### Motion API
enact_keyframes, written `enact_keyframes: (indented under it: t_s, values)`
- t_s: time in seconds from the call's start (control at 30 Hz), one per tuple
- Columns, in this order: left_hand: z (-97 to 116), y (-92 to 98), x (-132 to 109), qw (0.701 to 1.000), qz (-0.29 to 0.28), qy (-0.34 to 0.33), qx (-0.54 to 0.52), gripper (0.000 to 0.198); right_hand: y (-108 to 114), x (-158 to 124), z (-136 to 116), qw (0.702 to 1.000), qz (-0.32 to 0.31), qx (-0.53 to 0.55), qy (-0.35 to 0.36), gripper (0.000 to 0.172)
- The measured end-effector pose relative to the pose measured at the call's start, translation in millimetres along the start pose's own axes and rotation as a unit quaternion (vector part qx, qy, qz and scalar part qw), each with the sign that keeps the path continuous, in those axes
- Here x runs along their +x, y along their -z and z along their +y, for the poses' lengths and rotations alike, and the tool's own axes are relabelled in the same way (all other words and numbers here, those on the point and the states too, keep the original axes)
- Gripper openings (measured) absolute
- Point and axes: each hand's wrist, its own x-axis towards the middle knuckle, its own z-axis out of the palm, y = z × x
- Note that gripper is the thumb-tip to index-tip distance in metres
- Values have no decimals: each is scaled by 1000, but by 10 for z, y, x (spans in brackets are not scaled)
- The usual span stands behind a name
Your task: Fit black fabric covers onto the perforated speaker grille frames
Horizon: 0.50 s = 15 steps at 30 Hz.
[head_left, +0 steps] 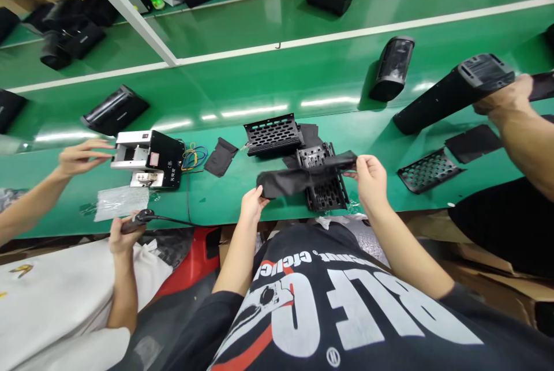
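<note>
A strip of black fabric (pixel 283 182) is stretched between my two hands above the green bench. My left hand (pixel 253 203) pinches its left end, and my right hand (pixel 371 180) grips the right end near a fold. Beneath the strip lies a black perforated metal grille (pixel 328 193), partly covered by it. Just behind stands a second perforated grille (pixel 274 133), tilted, with more dark cloth (pixel 310 134) beside it. Left of these, a loose black cloth piece (pixel 220 157) rests flat on the bench.
At left, a co-worker's hands flank a black-and-white machine (pixel 149 157); one holds a corded tool (pixel 137 221). At right, another person's hand (pixel 506 97) grips a long black speaker housing (pixel 454 91) near another grille (pixel 430 172). A dark speaker (pixel 392 68) lies on the green conveyor behind.
</note>
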Motion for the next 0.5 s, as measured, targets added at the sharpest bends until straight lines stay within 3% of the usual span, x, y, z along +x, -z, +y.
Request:
enact_keyframes:
  t_s: [0.13,0.23,0.37,0.43,0.5]
  values:
    - [-19,39,123,993,39,-16,111,33,168,171,-66,994,70,79,-7,27]
    - [-1,84,174,973,62,-54,215,32,224,234,-104,990,53,121,-56,28]
    - [138,89,179,919,88,-124,363,39,247,245,-134,983,30,151,-101,30]
    - [243,0,155,900,62,-158,402,40,293,231,-130,982,24,155,-103,29]
    - [328,-180,129,886,-12,-185,425,40,383,192,-101,980,-17,144,-136,27]
